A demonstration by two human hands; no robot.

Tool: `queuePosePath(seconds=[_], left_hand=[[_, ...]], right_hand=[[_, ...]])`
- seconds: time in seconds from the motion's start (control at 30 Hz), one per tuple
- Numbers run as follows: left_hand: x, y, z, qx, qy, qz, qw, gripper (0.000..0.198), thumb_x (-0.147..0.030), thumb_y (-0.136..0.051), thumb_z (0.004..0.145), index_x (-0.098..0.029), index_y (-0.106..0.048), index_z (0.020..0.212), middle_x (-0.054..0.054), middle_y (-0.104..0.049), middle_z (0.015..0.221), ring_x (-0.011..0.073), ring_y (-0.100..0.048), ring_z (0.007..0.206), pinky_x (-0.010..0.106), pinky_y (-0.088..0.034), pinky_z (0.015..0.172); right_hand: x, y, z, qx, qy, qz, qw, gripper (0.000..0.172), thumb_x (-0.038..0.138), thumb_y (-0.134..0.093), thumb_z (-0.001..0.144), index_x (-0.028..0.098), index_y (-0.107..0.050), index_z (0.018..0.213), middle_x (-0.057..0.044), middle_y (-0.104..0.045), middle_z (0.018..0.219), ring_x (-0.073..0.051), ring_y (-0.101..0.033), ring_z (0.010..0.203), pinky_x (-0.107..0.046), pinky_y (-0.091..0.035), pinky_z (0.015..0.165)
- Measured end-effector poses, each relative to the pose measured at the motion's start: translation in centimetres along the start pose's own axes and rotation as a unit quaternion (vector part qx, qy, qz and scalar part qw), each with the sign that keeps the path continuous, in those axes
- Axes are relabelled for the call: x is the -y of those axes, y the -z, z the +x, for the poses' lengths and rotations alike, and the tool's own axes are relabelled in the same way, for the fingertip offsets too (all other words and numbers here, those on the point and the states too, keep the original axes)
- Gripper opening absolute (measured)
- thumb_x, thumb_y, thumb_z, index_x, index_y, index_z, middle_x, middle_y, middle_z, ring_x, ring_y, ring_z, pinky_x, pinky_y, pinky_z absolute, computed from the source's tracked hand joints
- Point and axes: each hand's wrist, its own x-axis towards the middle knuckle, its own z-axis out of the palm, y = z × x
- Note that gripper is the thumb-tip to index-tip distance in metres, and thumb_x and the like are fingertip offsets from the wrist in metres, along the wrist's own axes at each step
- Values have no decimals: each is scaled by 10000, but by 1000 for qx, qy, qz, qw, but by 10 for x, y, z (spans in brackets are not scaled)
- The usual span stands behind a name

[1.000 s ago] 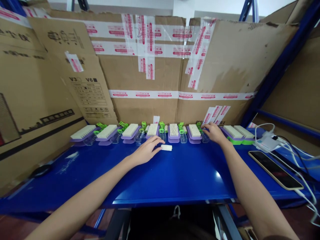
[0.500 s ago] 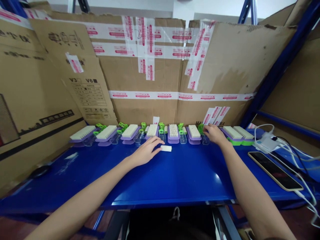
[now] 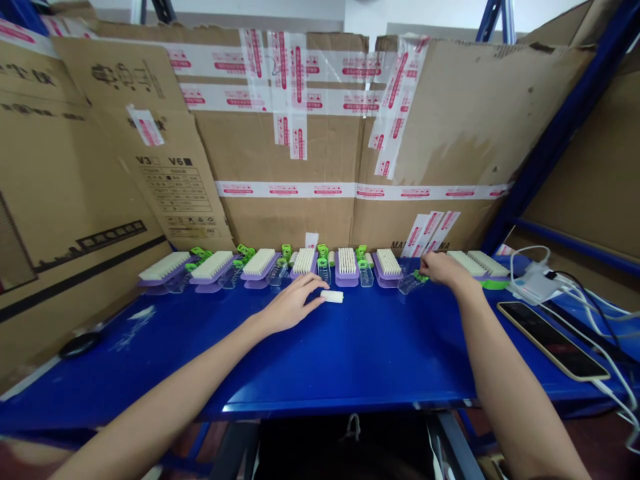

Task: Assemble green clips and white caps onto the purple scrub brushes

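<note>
My left hand (image 3: pixel 293 303) rests on the blue table, fingers apart, its fingertips beside a small white block (image 3: pixel 332 296). At the right, my right hand (image 3: pixel 443 268) has its fingers closed on the green end of a clear plastic piece (image 3: pixel 411 283), which lies tilted. Purple brushes with cream bristles stand in a row along the back, one (image 3: pixel 389 264) left of the clear piece and another (image 3: pixel 347 264) behind the white block. Green clips (image 3: pixel 323 253) and clear pieces sit between them.
A phone (image 3: pixel 553 340) lies at the right with white cables and a white adapter (image 3: pixel 537 285) behind it. Brushes with green bases (image 3: pixel 495 285) are at the back right. Cardboard (image 3: pixel 290 220) walls the back; a black round object (image 3: pixel 80 345) is far left.
My right hand has moved to the right, and the clear piece with the green end has swung from upright to slanted. My left hand and the white block have stayed put.
</note>
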Motion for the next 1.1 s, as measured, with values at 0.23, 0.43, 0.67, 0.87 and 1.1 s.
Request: queuePosePath(seconds=[0.23,0.43,0.67,0.87,1.1], left_hand=[[-3,1,0,1,-1,0,1000,324,-406,-593,1189,-314,-682,1487,112,-689,1463,316,-703,1360,563,-602,1188],[-3,1,0,4,-6,6,1000,381,-412,-572,1204,-329,-666,1564,109,-690,1464,317,-686,1387,575,-552,1249],[0,-1,1,13,-19,8,1000,355,-403,-577,1199,-318,-722,1512,108,-692,1417,317,-688,1352,563,-559,1231],[2,-3,0,13,-18,8,1000,345,-405,-603,1193,-318,-719,1505,109,-683,1427,316,-686,1339,585,-554,1230],[-14,1,1,-25,-29,7,999,331,-422,-590,1207,-286,-732,1473,112,-717,1399,315,-689,1341,591,-546,1223]], right_hand=[[19,16,-19,65,10,-19,998,178,267,-741,983,175,-879,1048,-217,-860,977,-341,-847,944,-375,-552,783],[53,30,-41,88,46,-23,995,198,323,-736,1011,184,-876,1024,-206,-861,987,-356,-849,963,-383,-549,780],[99,39,-66,78,107,-19,991,216,307,-695,1018,171,-863,1021,-223,-855,1089,-369,-834,1053,-383,-515,796],[130,37,-82,52,161,16,985,187,235,-692,1017,181,-801,876,-157,-813,940,-294,-785,912,-339,-382,704],[156,32,-86,-15,230,96,968,318,236,-612,1091,196,-707,791,-99,-741,822,-208,-655,766,-355,-323,705]])
